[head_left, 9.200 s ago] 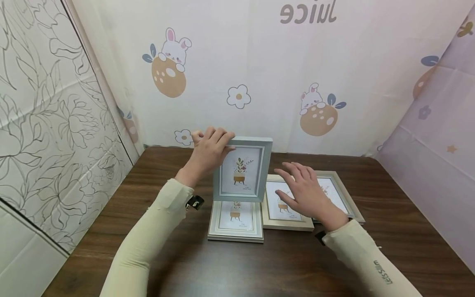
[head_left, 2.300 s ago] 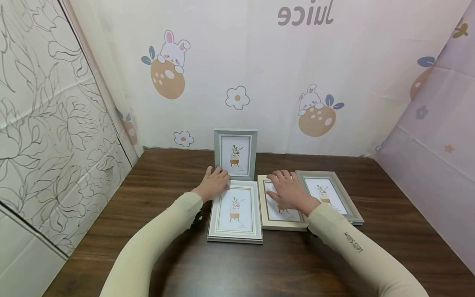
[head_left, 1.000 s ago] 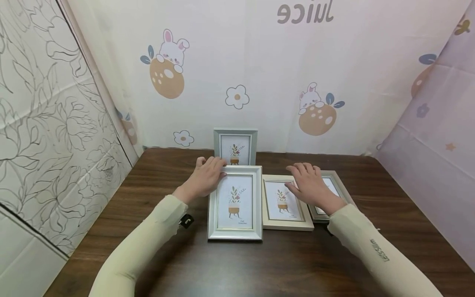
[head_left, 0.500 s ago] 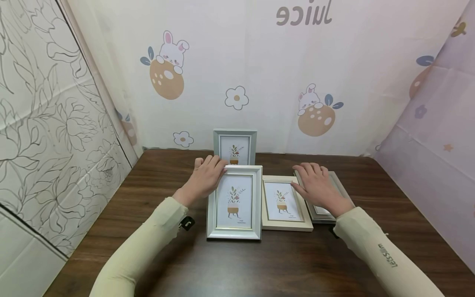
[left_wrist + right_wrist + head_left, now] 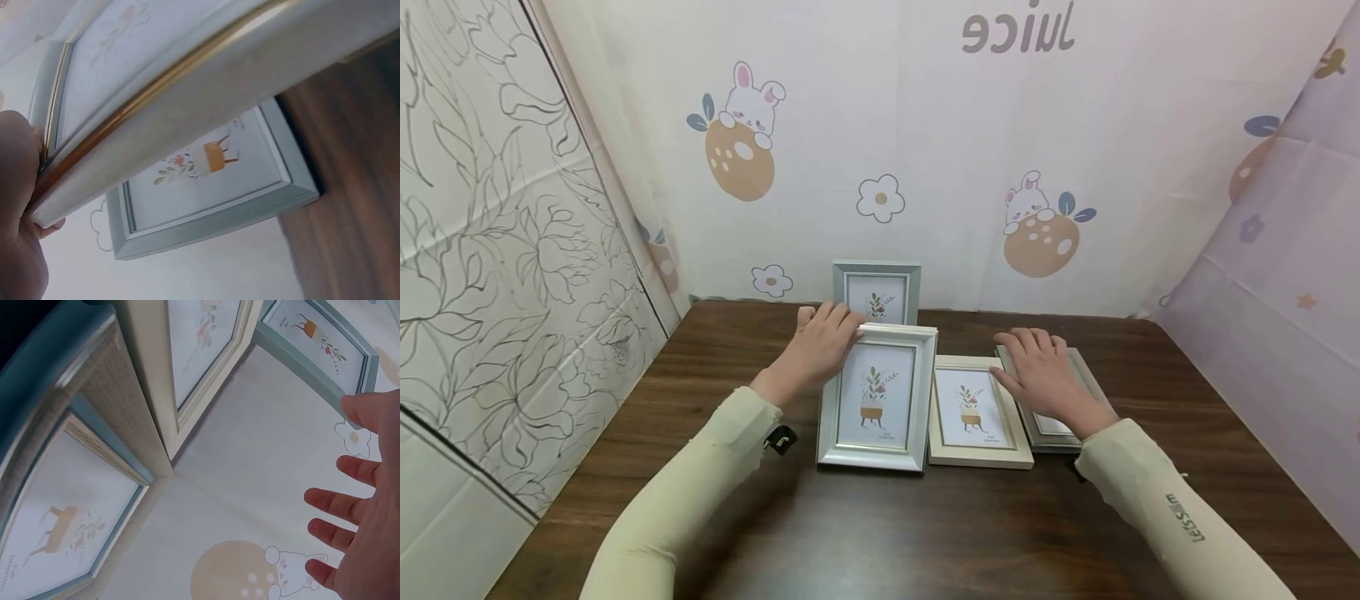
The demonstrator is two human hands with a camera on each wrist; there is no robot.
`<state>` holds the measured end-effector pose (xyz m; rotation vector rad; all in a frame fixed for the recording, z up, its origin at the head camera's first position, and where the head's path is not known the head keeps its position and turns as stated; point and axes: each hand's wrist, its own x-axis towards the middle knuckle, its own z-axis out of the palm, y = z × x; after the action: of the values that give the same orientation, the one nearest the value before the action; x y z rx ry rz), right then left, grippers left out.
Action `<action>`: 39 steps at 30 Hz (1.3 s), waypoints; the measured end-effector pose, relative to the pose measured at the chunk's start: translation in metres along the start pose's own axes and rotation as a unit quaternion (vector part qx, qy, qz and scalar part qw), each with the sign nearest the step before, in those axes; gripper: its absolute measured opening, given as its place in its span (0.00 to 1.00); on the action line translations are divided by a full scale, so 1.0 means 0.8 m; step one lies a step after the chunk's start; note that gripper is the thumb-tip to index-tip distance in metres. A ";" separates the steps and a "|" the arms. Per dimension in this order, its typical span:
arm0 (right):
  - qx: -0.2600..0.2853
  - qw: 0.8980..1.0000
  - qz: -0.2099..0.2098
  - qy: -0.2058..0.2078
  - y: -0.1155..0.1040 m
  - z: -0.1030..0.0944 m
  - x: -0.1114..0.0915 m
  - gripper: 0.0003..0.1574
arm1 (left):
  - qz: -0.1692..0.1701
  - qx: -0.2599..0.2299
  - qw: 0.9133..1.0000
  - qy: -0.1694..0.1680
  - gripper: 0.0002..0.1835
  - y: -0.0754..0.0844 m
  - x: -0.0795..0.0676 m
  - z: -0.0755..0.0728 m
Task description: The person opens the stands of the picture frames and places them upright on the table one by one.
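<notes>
From the head, the left hand (image 5: 812,350) pinches the white frame (image 5: 876,400) by its top-left corner; it leans back, tilted, before the blue-green frame (image 5: 877,292), with the cream frame (image 5: 977,425) just beside it, crowding its right side. In the left wrist view the thick rim looks stiff, probably light but slick, its front perhaps fragile, so best held by the edges. The right wrist view shows the right hand (image 5: 369,531) with spread fingers, holding nothing.

Fingers (image 5: 51,230) round a gold-lined frame (image 5: 172,112)
</notes>
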<state>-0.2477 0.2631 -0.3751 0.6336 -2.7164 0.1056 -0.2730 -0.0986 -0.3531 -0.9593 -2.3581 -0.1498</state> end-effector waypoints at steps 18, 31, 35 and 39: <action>0.040 0.999 -0.018 -0.013 0.005 -0.012 0.007 0.31 | 0.033 -0.004 0.999 0.013 0.10 -0.013 0.037 -0.041; 0.038 0.999 -0.017 -0.014 0.009 -0.012 0.003 0.30 | 0.088 -0.025 0.996 -0.005 0.11 -0.014 0.044 -0.058; 0.038 0.999 -0.018 -0.017 0.010 -0.012 0.002 0.30 | 0.102 -0.029 0.994 -0.014 0.13 -0.010 0.049 -0.072; 0.036 0.999 -0.019 -0.021 0.011 -0.012 0.001 0.30 | 0.128 -0.018 0.992 -0.009 0.14 -0.008 0.055 -0.086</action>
<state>-0.2494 0.2723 -0.3656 0.7151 -2.7502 0.1839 -0.2694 -0.0978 -0.2714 -1.2731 -2.2309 -0.0827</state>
